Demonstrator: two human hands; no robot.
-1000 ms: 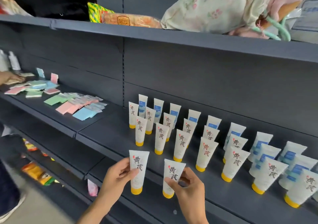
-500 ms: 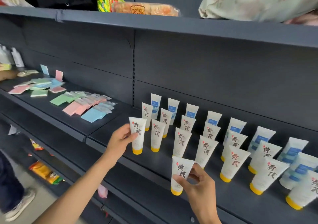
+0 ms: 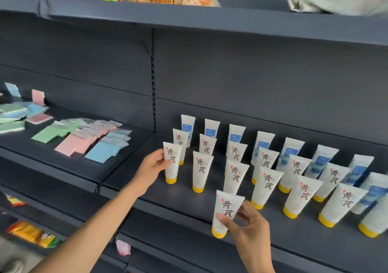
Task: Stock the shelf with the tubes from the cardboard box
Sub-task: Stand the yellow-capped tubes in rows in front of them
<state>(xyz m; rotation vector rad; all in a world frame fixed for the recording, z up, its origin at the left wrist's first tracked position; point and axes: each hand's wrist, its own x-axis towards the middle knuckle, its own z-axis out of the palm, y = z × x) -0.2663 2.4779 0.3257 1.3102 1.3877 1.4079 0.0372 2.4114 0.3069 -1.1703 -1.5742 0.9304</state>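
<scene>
A matte dark shelf (image 3: pixel 189 201) is lined with tapered white tubes. One yellow-capped tube (image 3: pixel 172 163) is gripped by the left hand (image 3: pixel 152 167). Another tube (image 3: pixel 225 215) is pinched by the right hand (image 3: pixel 249 228).

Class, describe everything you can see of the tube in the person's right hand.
The tube is white, plastic-looking, with dark brush characters and a small red mark on its front and a yellow cap at the bottom. It stands cap-down, slightly tilted, at the front edge of the shelf. The right hand pinches its lower half, thumb on the front.
</scene>
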